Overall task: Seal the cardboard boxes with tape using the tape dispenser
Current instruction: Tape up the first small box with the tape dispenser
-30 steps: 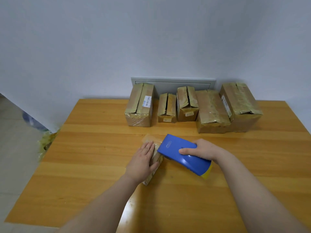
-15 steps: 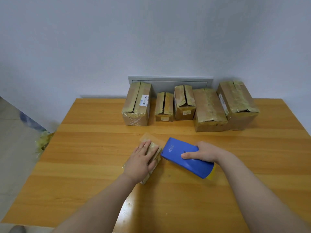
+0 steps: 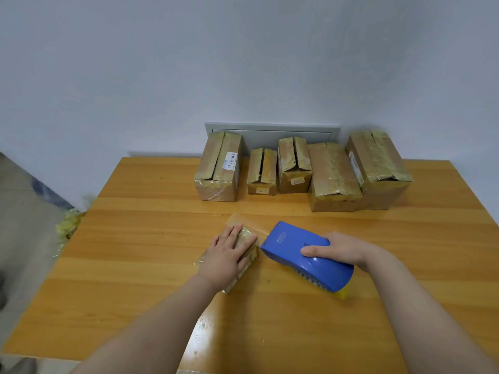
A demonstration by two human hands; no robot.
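The left hand (image 3: pixel 226 255) lies flat, fingers straight and close together, pressing on a small taped box (image 3: pixel 247 238) in the middle of the table (image 3: pixel 135 265). Just beside it, the right hand (image 3: pixel 343 251) curls around the blue tape dispenser (image 3: pixel 289 242). Five boxes (image 3: pixel 294 166) sit at the back. What is inside cannot be seen.

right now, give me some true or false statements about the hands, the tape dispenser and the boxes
1. The left hand lies flat on the small box. True.
2. The right hand holds a red tape dispenser. False: it is blue.
3. Five boxes stand in a row at the back of the table. True.
4. The tape dispenser sits on top of the small box. False: it is beside it, to the right.
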